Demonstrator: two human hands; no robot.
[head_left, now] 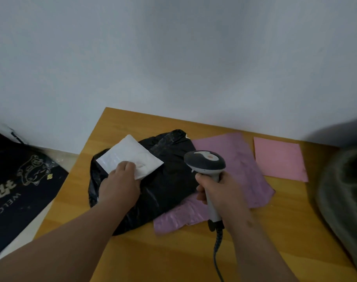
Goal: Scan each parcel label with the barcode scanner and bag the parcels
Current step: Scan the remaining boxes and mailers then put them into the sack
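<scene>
Scanning looks to be the step in hand: the right hand (220, 192) is clenched round the handle of the barcode scanner (206, 171), whose dark head stands above the fist and tips away from the person, while the left hand (120, 186) holds a white parcel (130, 155) by its near corner, fingers curled over the top and the thumb apparently beneath. The parcel lies to the left of the scanner grip and a little beyond it, lifted or resting on a crumpled black bag (167, 180) that spreads between the two hands. No label print can be read on the white face; it is too blurred to tell whether the label faces up.

Judging from this, the next move calls for bringing the scanner head and the parcel's label into line: either swinging the head leftward toward the parcel or turning the parcel toward it, with the label flat and unshaded by the fingers. After that the parcel should go into the black bag directly under the left grip.

To the right of the scanner grip lie a mauve mailer (240, 171), partly under the black bag, and beyond it a pink mailer (279, 159), both flat on the wooden table (173, 257). The scanner's cable (217, 247) trails back toward the person.
</scene>
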